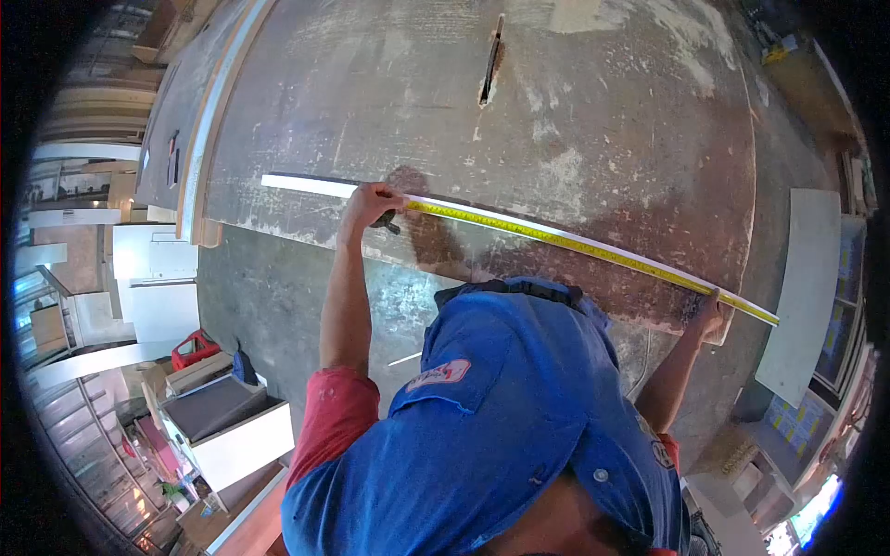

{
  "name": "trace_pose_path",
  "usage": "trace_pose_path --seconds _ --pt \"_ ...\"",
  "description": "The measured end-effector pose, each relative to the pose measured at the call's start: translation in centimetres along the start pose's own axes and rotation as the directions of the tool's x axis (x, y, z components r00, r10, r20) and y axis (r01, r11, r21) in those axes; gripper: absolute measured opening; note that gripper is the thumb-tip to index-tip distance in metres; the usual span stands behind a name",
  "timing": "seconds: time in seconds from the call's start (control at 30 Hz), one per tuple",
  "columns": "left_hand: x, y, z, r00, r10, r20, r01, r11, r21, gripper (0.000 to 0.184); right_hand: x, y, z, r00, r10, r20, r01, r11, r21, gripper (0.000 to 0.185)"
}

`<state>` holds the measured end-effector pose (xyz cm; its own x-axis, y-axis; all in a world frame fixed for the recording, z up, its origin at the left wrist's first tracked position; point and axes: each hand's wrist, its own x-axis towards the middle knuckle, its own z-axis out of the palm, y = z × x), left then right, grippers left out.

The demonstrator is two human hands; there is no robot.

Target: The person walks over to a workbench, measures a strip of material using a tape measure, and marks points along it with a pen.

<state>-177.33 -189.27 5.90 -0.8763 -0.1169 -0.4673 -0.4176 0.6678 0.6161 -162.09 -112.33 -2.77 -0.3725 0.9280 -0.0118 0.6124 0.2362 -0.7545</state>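
A long, narrow white strip [306,185] lies across the worn brown table, its right end reaching past the table edge. Along it runs the yellow blade of a tape measure [556,240], pulled out from near my left hand to the strip's right end. My left hand [373,202] is closed on the tape's dark case, mostly hidden under the fingers, and presses against the strip. At the table's right edge, my right hand [708,315] is closed around the strip and the tape blade together.
The worn table [371,111] has a narrow slot [491,65] with something dark in it. A long wooden rail [206,130] runs along its left side. A white panel [802,287] stands at the right. On the left floor are a white box [246,445] and a red object [193,348].
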Motion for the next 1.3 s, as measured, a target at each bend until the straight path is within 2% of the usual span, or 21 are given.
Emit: trace_pose_path --seconds 0.13,0.23,0.3,0.33,0.4,0.43,0.5,0.53,0.6,0.67,0.73,0.77,0.83,0.87,0.93,1.03,1.17,1.27,1.3 --pt "0.7 0.2 -0.3 1.000 -0.011 0.027 0.009 0.996 0.089 0.035 0.0 -0.3 -0.2 0.999 -0.036 0.006 0.036 0.999 -0.029 0.062" --pt "0.8 0.4 -0.5 0.998 -0.025 0.050 0.018 0.992 0.126 0.033 -0.5 -0.5 -0.3 0.989 -0.138 -0.054 0.142 0.987 0.072 0.060" --pt "0.7 0.6 -0.3 0.998 -0.024 0.060 0.016 0.992 0.124 0.032 0.1 0.0 -0.3 0.990 -0.126 -0.057 0.118 0.984 -0.133 0.057" --pt "0.5 0.8 -0.3 0.999 -0.030 0.042 0.026 0.994 0.111 0.032 0.2 0.4 -0.2 0.990 -0.127 -0.061 0.118 0.984 -0.135 0.057" --pt "0.2 1.1 -0.3 0.999 -0.036 0.026 0.033 0.995 0.098 0.033 0.2 0.9 0.1 0.998 -0.055 -0.038 0.056 0.998 0.038 0.055" --pt "0.0 1.1 -0.3 0.999 -0.044 0.013 0.043 0.996 0.075 0.033 0.1 1.0 0.3 0.998 -0.053 -0.041 0.055 0.998 0.036 0.055" --pt "0.0 1.1 -0.2 0.999 -0.048 0.004 0.048 0.997 0.052 0.033 0.1 1.2 0.4 0.995 -0.085 -0.052 0.092 0.985 0.143 0.055" --pt "0.2 0.9 -0.1 0.999 -0.040 -0.010 0.040 0.997 0.060 0.033 0.1 1.4 0.5 0.999 -0.048 -0.012 0.050 0.973 0.225 0.055" --pt "0.3 0.8 0.0 0.999 -0.028 -0.021 0.029 0.997 0.064 0.032 0.2 1.6 0.5 0.999 -0.036 -0.011 0.038 0.977 0.209 0.054" --pt "0.5 1.1 0.0 0.998 0.006 -0.055 0.003 0.985 0.170 0.037 0.4 1.7 0.5 1.000 -0.026 -0.008 0.027 0.980 0.197 0.053" --pt "0.6 1.1 0.2 0.998 0.008 -0.066 0.003 0.986 0.165 0.038 -1.6 -0.6 0.0 0.992 -0.126 -0.028 0.129 0.956 0.262 0.052" --pt "0.7 1.0 0.3 0.997 0.006 -0.079 0.007 0.987 0.162 0.039 -1.4 -0.8 -0.1 0.991 -0.127 -0.032 0.131 0.956 0.262 0.052" --pt "0.3 1.7 0.6 0.994 0.007 -0.113 0.009 0.991 0.137 0.037 -0.8 -0.8 -0.3 0.997 -0.079 -0.017 0.077 0.994 -0.073 0.053" --pt "0.1 2.0 0.7 0.989 0.002 -0.149 0.014 0.994 0.113 0.036 -0.8 -0.6 -0.3 0.997 -0.079 -0.019 0.077 0.994 -0.074 0.053" --pt "-0.1 2.3 0.6 0.989 -0.015 -0.150 0.035 0.991 0.128 0.037 -1.5 -0.9 -0.2 0.994 -0.103 -0.025 0.104 0.992 0.075 0.055" --pt "0.3 1.8 0.7 0.988 -0.031 -0.150 0.055 0.985 0.163 0.039 -1.8 -1.3 0.3 0.986 -0.124 -0.113 0.130 0.990 0.051 0.054" --pt "1.4 0.4 1.0 0.991 -0.036 -0.131 0.056 0.986 0.157 0.042 -2.7 -2.7 -0.5 0.995 -0.084 -0.048 0.082 0.995 -0.053 0.053" --pt "2.1 -0.3 0.9 0.994 -0.034 -0.100 0.053 0.980 0.191 0.043 -2.3 -1.6 0.1 0.993 -0.108 -0.057 0.109 0.994 0.023 0.053" --pt "2.1 -0.2 0.8 0.995 -0.033 -0.099 0.052 0.980 0.190 0.043 -1.0 0.6 1.0 0.987 -0.137 -0.083 0.147 0.980 0.135 0.054"
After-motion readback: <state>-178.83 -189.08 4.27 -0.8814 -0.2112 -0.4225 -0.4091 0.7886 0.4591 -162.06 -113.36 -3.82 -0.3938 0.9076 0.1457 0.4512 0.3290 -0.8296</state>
